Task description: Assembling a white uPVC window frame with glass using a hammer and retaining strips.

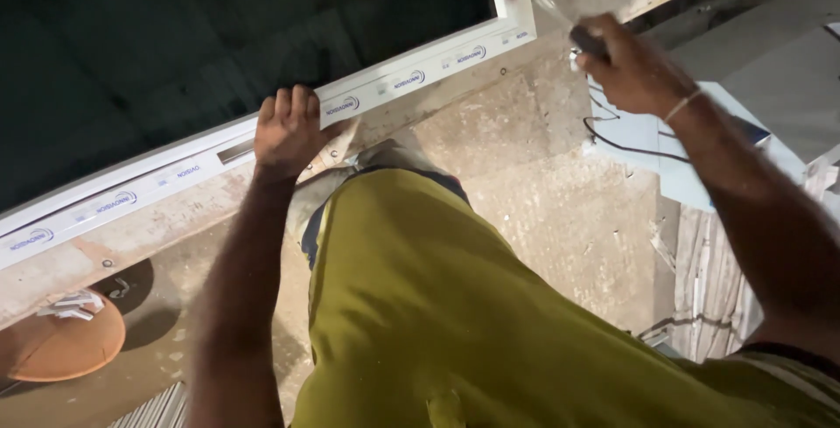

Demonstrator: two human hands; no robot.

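My left hand [287, 129] rests with curled fingers on the lower rail of a white window frame [411, 78], pressing against it. My right hand [632, 65] is raised at the frame's right corner and grips a dark-handled tool [584, 39] whose thin shaft, blurred, points up toward the corner. Behind the frame lies a dark pane [219, 34]. My knee in olive-yellow trousers [455, 305] fills the lower middle of the view.
A rough concrete sill [525, 130] runs under the frame. A round orange-brown stool [61, 345] with small white parts on it stands at the lower left. A pale blue sheet with a black cable [647, 143] lies at the right, next to stacked white profiles [717, 288].
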